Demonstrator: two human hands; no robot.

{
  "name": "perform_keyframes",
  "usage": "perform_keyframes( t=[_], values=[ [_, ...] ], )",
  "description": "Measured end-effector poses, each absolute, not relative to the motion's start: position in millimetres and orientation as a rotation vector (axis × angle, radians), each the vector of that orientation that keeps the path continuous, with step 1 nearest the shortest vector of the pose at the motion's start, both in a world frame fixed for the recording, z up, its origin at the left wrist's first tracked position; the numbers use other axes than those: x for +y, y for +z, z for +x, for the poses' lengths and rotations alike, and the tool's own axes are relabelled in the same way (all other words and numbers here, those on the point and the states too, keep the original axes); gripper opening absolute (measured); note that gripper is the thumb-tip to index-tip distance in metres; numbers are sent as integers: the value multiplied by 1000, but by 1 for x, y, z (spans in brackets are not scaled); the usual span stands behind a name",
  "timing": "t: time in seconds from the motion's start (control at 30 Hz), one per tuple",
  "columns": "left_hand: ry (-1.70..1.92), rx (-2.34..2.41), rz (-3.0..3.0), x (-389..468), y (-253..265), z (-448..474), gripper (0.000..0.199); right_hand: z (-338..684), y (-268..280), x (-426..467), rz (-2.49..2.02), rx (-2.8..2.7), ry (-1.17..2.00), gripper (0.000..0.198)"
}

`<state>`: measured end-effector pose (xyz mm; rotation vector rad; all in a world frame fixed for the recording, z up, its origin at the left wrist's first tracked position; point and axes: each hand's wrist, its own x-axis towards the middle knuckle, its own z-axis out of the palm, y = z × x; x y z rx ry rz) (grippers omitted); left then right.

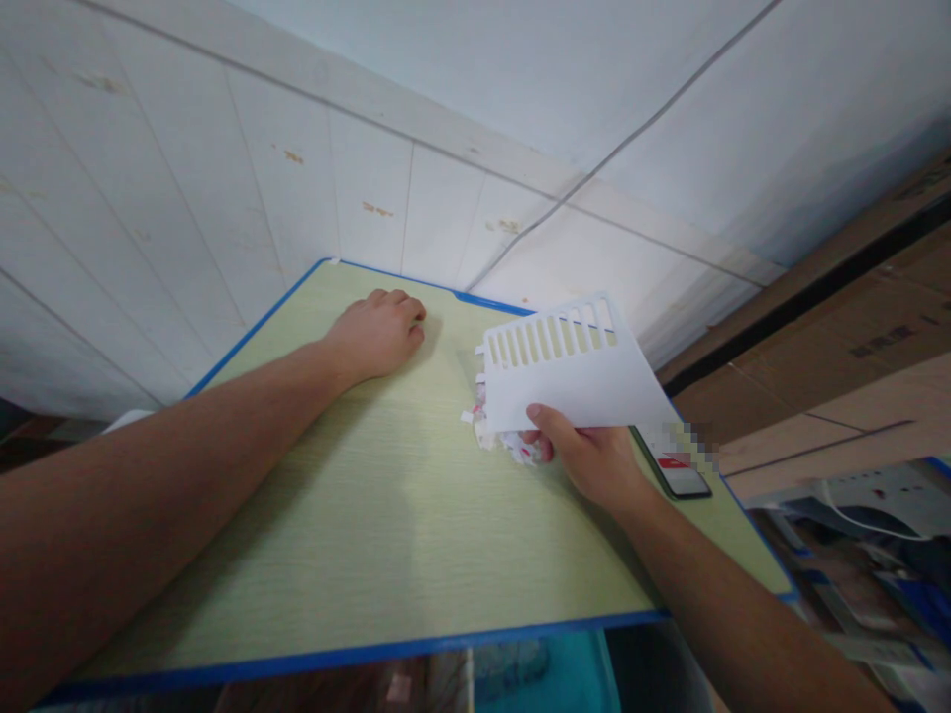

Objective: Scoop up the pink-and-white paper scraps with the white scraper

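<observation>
Head view: right hand (pixel 586 458) pinches a card (pixel 565 388) over scraps (pixel 523 452); left hand (pixel 377 335) rests on the surface (pixel 371 535), its grip unclear.

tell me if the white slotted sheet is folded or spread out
Spread out: the white sheet shows as one flat panel, no fold visible, its near edge gripped by the right hand.

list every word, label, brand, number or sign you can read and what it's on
No text is clear enough to quote.
Cardboard box: dark printed characters, too blurred to read.
Phone: red and white on screen, too small and partly pixelated.
Slotted white sheet in the right hand: none visible.
</observation>
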<state>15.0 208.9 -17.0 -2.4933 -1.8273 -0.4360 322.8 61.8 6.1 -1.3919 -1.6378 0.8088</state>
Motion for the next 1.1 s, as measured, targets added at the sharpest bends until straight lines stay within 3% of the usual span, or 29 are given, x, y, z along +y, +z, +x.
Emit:
perform_keyframes(
  t=[0.3, 0.57, 0.8, 1.0, 1.1],
  values=[
    [-454, -1855, -2470, 209, -18, 16, 54, 327, 10, 63, -1380, -1549, 794, 36],
    [-457, -1830, -2499, 209, -17, 16, 55, 323, -9, 66, -1295, -1726, 834, 57],
    [-463, -1849, -2470, 209, -18, 16, 50, 322, -12, 61, -1252, -1828, 832, 41],
    [-447, -1836, -2480, 210, -18, 16, 53, 323, -7, 60, -1303, -1695, 840, 55],
    [-438, -1818, -2486, 210, -18, 16, 53, 323, -5, 60, -1322, -1687, 852, 49]
  ],
)
